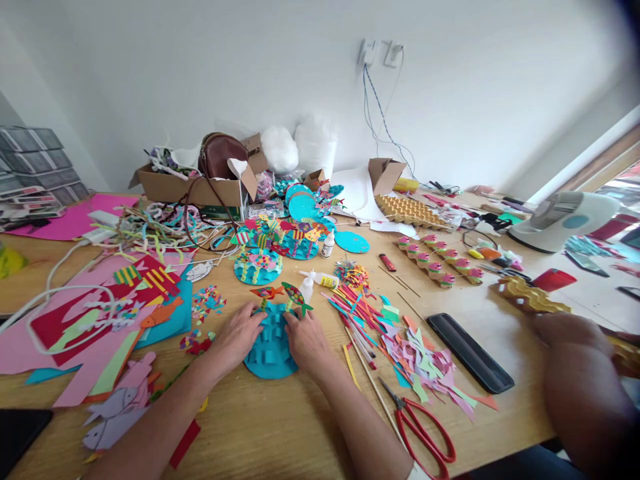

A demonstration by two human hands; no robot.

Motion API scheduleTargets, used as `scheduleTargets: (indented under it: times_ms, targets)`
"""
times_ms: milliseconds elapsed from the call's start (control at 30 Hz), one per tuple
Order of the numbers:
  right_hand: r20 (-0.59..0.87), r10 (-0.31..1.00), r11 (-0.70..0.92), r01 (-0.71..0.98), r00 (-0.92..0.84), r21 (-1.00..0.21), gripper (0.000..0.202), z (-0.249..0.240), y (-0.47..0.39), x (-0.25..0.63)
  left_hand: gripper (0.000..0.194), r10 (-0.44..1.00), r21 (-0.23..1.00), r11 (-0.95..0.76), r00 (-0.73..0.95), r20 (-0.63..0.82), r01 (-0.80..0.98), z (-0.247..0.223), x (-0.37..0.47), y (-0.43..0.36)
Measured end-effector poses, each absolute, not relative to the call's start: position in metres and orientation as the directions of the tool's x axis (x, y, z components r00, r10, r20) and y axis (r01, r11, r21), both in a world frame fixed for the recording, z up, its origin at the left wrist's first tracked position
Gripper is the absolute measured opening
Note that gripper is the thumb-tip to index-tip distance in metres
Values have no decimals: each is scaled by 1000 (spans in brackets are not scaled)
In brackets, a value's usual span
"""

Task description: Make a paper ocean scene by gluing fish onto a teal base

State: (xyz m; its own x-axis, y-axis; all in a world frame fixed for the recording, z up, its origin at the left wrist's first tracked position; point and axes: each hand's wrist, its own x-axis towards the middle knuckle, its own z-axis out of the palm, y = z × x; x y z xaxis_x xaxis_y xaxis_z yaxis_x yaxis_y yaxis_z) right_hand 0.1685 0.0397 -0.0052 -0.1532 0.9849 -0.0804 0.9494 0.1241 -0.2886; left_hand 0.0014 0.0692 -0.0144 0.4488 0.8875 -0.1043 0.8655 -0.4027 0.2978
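Observation:
A round blue paper disc (pixel 273 365) with raised strips of blue paper across it lies on the table in front of me. My left hand (pixel 243 331) grips its left side, fingers bent in at the rim beside a red and orange paper fish (pixel 267 293). On the opposite side my right hand (pixel 307 339) holds the disc, its fingertips close to a green paper fish with red dots (pixel 297 296). Both fish stand up at the disc's far edge on coiled paper stems. The exact contact of the fingertips is partly hidden. Just beyond stands a white glue bottle (pixel 307 287).
Red-handled scissors (pixel 424 433) and paper strips (pixel 425 360) lie to the right, near a black tray (pixel 470 353). Finished fish discs (pixel 257 267) stand behind. Coloured paper sheets (pixel 100 313) cover the left. Another person's arm (pixel 575 373) reaches in at right.

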Motion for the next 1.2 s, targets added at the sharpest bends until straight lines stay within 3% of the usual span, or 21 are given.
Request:
scheduleTargets:
  times_ms: [1200]
  targets:
    - [-74,987,114,951,-141,-289,31,-7,38,169,39,910,324,-368,409,-63,871,-22,1,68]
